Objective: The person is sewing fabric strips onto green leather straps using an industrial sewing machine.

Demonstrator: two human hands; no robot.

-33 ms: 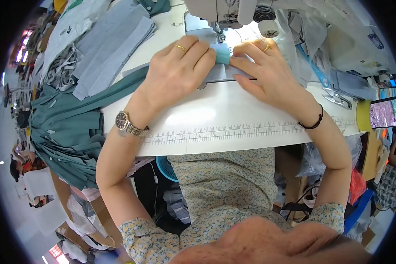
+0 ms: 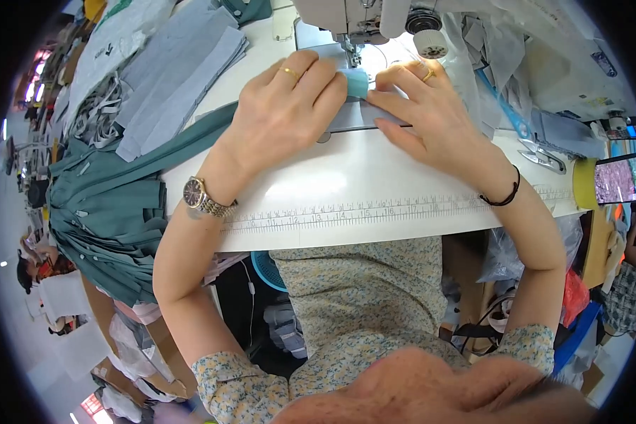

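The sewing machine [image 2: 364, 21] stood over the work, lamp lit. The end of a green cloth strip [image 2: 358, 83] lay just in front of the machine's foot; the strip ran left of the machine to a heap of green clothing [image 2: 106, 205]. The left hand [image 2: 290, 102], in front and left of the foot, lay over the strip with fingers bent and close together, hiding part of it; whether it pinched cannot be told. The right hand [image 2: 431, 116], in front and right of the foot, had its thumb spread from its fingers, the forefinger at the cloth's end. Grey cloth pieces [image 2: 180, 85] were piled left of the machine. Clear plastic [image 2: 498, 46] crowded its right side, with snips [image 2: 544, 157] farther right, toward the person. A printed ruler [image 2: 346, 215] crossed the table [image 2: 283, 187] in front of the machine.
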